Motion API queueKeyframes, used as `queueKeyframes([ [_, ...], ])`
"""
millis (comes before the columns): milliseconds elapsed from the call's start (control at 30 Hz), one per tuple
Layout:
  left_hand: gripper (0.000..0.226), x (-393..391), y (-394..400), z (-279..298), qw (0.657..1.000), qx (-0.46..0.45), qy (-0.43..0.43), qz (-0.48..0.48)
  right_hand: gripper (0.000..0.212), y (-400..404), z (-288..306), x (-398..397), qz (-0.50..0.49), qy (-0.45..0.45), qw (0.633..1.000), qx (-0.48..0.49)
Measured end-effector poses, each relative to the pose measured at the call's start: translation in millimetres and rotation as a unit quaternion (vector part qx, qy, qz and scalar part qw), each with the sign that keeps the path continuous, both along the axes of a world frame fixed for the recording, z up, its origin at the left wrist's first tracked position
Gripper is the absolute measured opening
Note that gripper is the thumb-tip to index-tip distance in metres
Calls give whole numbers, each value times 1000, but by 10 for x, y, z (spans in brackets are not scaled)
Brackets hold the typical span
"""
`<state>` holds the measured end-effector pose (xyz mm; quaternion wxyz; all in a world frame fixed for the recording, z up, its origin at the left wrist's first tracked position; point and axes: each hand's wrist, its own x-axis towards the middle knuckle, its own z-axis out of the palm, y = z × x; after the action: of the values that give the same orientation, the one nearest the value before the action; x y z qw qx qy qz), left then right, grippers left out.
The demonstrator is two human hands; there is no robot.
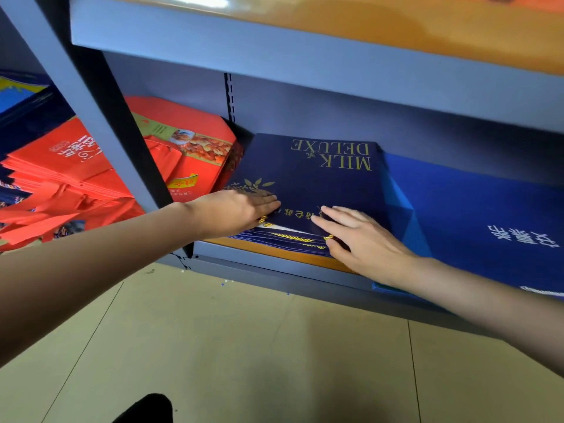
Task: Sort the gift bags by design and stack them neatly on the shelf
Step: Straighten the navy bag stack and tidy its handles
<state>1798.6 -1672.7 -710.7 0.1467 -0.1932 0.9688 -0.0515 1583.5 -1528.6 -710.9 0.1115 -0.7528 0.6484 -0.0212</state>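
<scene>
A stack of navy gift bags (320, 178) printed "MILK DELUXE" in gold lies flat on the lower shelf (274, 254), gold rope handles showing at its near edge. My left hand (241, 209) lies flat with straight fingers on the stack's near left corner. My right hand (360, 236) presses on the near right part, fingers on top and thumb at the front edge by the handles. Red gift bags (195, 148) with a food picture lie to the left on the same shelf. Bright blue bags (488, 224) with white characters lie to the right.
A grey shelf upright (100, 123) stands left of the navy stack. Beyond it, a messy pile of red bags (61, 178) and some blue ones (21, 96) fill the neighbouring bay. An upper shelf board (305, 50) overhangs. Beige tiled floor (244, 346) lies below.
</scene>
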Motion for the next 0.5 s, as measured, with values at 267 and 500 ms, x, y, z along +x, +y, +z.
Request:
queueKeyframes([
  [267, 61, 59, 239, -88, 982, 162, 75, 64, 49, 29, -76, 146, -12, 7, 999, -38],
  [500, 72, -115, 343, -245, 993, 53, 50, 92, 64, 61, -195, 75, 16, 43, 999, 4],
])
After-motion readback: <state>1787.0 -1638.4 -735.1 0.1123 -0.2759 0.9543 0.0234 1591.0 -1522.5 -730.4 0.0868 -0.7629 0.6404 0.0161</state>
